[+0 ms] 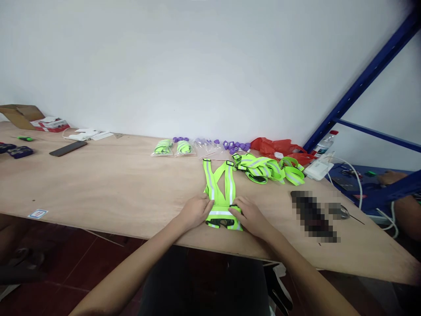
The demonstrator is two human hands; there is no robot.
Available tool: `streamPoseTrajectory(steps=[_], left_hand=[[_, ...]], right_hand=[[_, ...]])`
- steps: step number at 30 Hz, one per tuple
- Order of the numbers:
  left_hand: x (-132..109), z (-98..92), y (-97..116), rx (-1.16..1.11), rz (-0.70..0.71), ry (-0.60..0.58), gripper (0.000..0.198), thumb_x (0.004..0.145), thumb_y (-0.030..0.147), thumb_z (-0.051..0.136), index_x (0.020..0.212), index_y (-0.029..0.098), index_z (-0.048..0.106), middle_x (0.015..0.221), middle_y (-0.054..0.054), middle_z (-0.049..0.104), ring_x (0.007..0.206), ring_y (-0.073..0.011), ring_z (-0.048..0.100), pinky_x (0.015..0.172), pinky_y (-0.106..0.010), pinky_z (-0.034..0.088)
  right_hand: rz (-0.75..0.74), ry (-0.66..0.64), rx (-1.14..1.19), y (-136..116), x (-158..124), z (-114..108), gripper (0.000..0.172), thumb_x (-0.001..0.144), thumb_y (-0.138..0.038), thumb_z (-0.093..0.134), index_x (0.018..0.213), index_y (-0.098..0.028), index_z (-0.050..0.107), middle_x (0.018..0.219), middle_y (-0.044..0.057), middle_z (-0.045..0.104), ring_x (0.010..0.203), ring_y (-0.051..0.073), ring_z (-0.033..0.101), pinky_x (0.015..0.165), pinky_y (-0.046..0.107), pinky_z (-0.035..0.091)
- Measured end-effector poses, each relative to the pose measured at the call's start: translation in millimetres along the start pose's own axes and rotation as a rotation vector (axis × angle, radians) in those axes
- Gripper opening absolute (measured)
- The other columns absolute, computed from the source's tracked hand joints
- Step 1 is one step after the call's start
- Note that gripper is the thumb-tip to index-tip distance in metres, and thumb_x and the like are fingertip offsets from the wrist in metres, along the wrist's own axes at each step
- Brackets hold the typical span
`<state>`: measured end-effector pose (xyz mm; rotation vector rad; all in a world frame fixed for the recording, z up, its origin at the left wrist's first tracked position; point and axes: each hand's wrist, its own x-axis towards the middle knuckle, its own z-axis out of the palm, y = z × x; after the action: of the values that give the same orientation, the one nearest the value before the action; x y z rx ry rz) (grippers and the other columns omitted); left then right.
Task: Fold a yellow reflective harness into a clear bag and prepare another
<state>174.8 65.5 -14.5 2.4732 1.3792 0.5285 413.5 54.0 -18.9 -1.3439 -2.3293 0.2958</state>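
Your left hand (196,210) and right hand (250,215) each have the grip closed on one end of the vest (219,193) bottom band. It sits near the worktop (115,184) front edge, probably pinned so the straps lie flat, running away from you. The edge is just under your wrists. There's bare room left; the vest pile (269,169) and a blurred item (314,215) crowd the right.

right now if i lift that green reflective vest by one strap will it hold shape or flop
Probably floppy: the vest is thin webbing lying flat on the table, and the spare vests beside it sit in slack heaps. Likely light, since it is mostly open gaps.
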Motion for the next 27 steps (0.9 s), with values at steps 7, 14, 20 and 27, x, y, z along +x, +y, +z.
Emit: streamPoseTrajectory(steps=[7, 14, 20, 27], left_hand=[[-3, 11.2, 1, 0.154, -0.002, 0.174, 0.040, 0.104, 0.032, 0.038, 0.091, 0.016, 0.072, 0.122, -0.014, 0.061, 0.108, -0.0284, 0.059, 0.093, -0.045, 0.051], [-3, 14.5, 5, 0.171, -0.061, 0.100, 0.038, 0.105, 0.032, 0.036, 0.093, 0.016, 0.068, 0.138, -0.016, 0.058, 0.100, -0.0260, 0.068, 0.090, -0.042, 0.055], [-2, 13.5, 3, 0.170, 0.001, 0.128, 0.035, 0.105, 0.031, 0.034, 0.095, 0.018, 0.064, 0.152, -0.015, 0.048, 0.118, -0.0301, 0.062, 0.098, -0.051, 0.050], [0, 11.2, -3, 0.227, 0.124, 0.079, 0.035, 0.106, 0.027, 0.032, 0.095, 0.015, 0.063, 0.154, -0.017, 0.045, 0.143, -0.0242, 0.043, 0.116, -0.048, 0.036]], right_hand=[[-0.023, 0.128, -0.199, 5, -5, 17, 0.032, 0.100, -0.041, 0.050, 0.118, -0.016, 0.058, 0.110, 0.013, 0.066, 0.101, 0.028, 0.061, 0.085, 0.040, 0.049], [-0.034, 0.112, -0.191, 6, -8, 23, 0.029, 0.101, -0.034, 0.046, 0.119, -0.017, 0.060, 0.111, 0.013, 0.070, 0.100, 0.028, 0.066, 0.085, 0.040, 0.053], [-0.039, 0.117, -0.163, 2, -13, 20, 0.040, 0.100, -0.032, 0.044, 0.136, -0.018, 0.055, 0.116, 0.014, 0.071, 0.107, 0.029, 0.066, 0.090, 0.044, 0.054], [-0.046, 0.103, -0.187, 0, -13, 19, 0.042, 0.101, -0.032, 0.043, 0.136, -0.014, 0.056, 0.120, 0.016, 0.070, 0.113, 0.030, 0.064, 0.092, 0.046, 0.054]])
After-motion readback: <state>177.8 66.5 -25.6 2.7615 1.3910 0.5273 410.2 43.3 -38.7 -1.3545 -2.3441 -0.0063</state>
